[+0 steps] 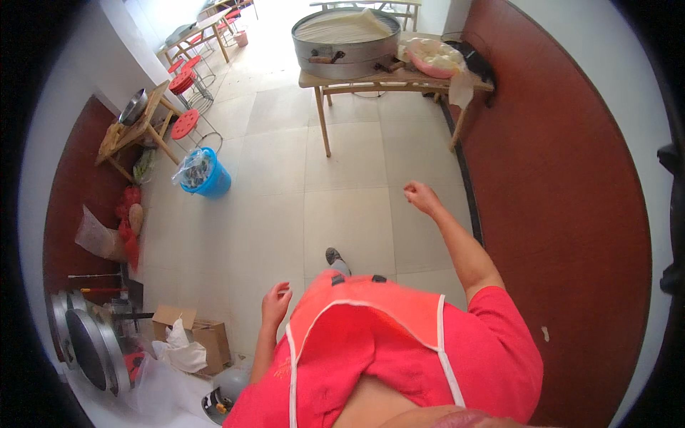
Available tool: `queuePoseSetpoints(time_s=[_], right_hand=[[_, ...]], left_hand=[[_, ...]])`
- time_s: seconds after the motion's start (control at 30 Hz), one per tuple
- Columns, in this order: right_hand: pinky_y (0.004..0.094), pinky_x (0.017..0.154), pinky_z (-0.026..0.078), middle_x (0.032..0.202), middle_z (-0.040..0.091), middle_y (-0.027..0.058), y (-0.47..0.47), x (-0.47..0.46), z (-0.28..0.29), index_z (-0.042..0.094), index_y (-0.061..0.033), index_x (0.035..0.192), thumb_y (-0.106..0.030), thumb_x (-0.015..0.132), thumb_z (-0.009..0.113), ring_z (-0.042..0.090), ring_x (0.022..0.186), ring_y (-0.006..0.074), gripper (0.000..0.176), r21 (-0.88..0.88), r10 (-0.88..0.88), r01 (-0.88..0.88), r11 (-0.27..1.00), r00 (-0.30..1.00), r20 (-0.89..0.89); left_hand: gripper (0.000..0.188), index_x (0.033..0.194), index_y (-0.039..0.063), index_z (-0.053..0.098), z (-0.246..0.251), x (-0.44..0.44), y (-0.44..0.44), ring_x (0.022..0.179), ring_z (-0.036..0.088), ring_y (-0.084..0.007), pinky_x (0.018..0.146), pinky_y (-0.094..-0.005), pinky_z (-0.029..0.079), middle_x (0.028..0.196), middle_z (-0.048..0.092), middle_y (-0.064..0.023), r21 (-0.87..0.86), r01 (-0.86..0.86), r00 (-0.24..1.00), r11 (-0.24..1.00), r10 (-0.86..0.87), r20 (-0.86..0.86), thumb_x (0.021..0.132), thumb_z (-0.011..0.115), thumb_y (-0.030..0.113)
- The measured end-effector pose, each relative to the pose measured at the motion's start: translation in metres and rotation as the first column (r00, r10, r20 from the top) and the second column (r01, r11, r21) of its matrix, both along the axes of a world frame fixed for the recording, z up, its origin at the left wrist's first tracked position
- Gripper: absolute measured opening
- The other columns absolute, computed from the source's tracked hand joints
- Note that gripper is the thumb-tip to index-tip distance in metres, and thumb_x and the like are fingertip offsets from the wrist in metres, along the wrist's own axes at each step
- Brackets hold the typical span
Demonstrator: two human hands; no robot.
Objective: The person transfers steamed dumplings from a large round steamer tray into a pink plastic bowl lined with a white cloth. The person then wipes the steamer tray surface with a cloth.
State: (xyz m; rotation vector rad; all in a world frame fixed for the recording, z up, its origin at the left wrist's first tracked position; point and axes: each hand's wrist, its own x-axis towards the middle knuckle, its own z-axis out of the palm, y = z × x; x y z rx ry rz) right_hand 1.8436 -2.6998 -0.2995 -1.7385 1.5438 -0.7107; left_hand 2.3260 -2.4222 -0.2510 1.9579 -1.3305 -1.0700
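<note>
My right hand (pixel 423 198) hangs over the tiled floor with its fingers curled, and nothing shows in it. At my side, my left hand (pixel 276 302) is empty, its fingers loosely bent and slightly apart. Neither hand touches anything. Ahead stands a wooden table (pixel 342 85). On it is a large round metal steamer (pixel 345 56) with handles on its side and a pale cloth (pixel 342 28) over its top. To its right sits a pink basin (pixel 434 67) with pale, dough-like pieces and thin plastic.
A blue bucket (pixel 217 179) of rubbish and red stools (pixel 185 124) stand left. Behind them, a wooden table (pixel 140 128) holds a metal bowl (pixel 133 107). Steamer lids (pixel 88 348), a cardboard box (pixel 210 342) and a gas cylinder (pixel 233 382) lie lower left. A red-brown wall panel (pixel 556 176) runs right.
</note>
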Motion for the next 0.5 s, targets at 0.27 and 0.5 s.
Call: queuePoseSetpoints(time_s=[0.27, 0.5], right_hand=[[0.0318, 0.071, 0.054, 0.088, 0.071, 0.0095, -0.174, 0.081, 0.083, 0.068, 0.001, 0.108, -0.017, 0.088, 0.064, 0.067, 0.077, 0.0152, 0.027, 0.157, 0.017, -0.065, 0.985, 0.957, 0.29], [0.0287, 0.066, 0.053, 0.083, 0.07, 0.0057, -0.429, 0.039, 0.131, 0.071, -0.0014, 0.102, -0.016, 0.087, 0.064, 0.064, 0.073, 0.0128, 0.022, -0.064, -0.181, 0.2, 0.978, 0.956, 0.233]], left_hand=[[0.034, 0.122, 0.006, 0.064, 0.045, 0.057, -0.272, 0.096, 0.071, -0.0247, 0.083, -0.0362, 0.056, 0.113, 0.071, -0.0128, -0.147, 0.206, 0.973, 0.968, -0.186, 0.138, 0.09, 0.066, 0.017], [0.033, 0.123, 0.005, 0.062, 0.058, 0.094, -0.418, 0.098, 0.07, -0.0263, 0.085, -0.0364, 0.055, 0.114, 0.07, -0.0141, -0.28, 0.147, 0.986, 0.949, -0.118, 0.116, 0.091, 0.065, 0.013]])
